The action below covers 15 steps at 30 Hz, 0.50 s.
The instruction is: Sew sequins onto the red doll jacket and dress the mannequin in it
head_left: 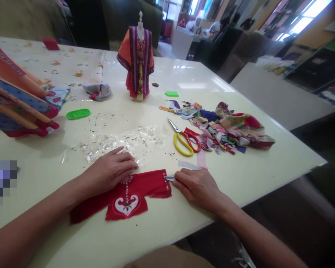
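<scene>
A red cloth [134, 197] lies flat on the table near its front edge, cut in a T shape like a tiny garment, with a white heart motif at the bottom and lines of small beads [127, 190] down the middle and along the right sleeve end. The left hand [108, 173] is relaxed and open, resting palm-down on the cloth's upper edge, with the fingers spread slightly and reaching onto a crinkled plastic sheet [123, 143]. The right hand [197, 188] sits just beside the right sleeve end, with its fingers curled and a small silver tip [169, 178] poking out toward the beads; it looks pinched there, though the fingers hide most of it.

Loose beads lie scattered on and around the plastic. Beyond the right hand are a pale pink strip [201, 158], red-and-yellow-handled scissors [184, 139], and a heap of patterned scraps [220, 128]. Two green plastic pieces [78, 114] [171, 93] lie apart on the table [240, 178]. Farther off stand a miniature robe [138, 63] on a stand and a gray bundle [97, 91], with folded robes [16, 96] at the left.
</scene>
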Motion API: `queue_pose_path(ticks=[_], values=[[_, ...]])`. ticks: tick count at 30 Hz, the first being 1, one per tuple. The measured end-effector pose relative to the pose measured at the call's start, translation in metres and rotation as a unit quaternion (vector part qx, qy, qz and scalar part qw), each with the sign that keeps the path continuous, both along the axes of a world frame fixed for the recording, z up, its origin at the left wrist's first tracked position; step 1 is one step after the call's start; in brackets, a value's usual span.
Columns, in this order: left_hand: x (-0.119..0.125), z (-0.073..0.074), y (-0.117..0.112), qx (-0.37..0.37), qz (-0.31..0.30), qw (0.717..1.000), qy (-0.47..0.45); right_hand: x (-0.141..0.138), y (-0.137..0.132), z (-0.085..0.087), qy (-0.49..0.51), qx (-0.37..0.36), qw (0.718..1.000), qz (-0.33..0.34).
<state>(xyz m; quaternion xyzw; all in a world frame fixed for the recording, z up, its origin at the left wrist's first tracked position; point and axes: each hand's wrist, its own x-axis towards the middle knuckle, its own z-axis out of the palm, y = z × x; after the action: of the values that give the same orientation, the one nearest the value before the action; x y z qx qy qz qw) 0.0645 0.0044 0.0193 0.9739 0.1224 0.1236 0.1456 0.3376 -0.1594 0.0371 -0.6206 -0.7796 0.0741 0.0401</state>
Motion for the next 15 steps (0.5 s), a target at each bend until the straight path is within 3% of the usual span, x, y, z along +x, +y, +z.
queue_pose_path(ticks=[7, 15], values=[[0.000, 0.001, 0.000, 0.002, 0.001, 1.000, 0.009, 0.005, -0.005, 0.000, -0.005, 0.006, 1.000, -0.014], [0.005, 0.011, -0.010, -0.042, 0.040, 0.998, 0.016, 0.002, -0.007, -0.001, 0.002, 0.004, 1.000, -0.012]])
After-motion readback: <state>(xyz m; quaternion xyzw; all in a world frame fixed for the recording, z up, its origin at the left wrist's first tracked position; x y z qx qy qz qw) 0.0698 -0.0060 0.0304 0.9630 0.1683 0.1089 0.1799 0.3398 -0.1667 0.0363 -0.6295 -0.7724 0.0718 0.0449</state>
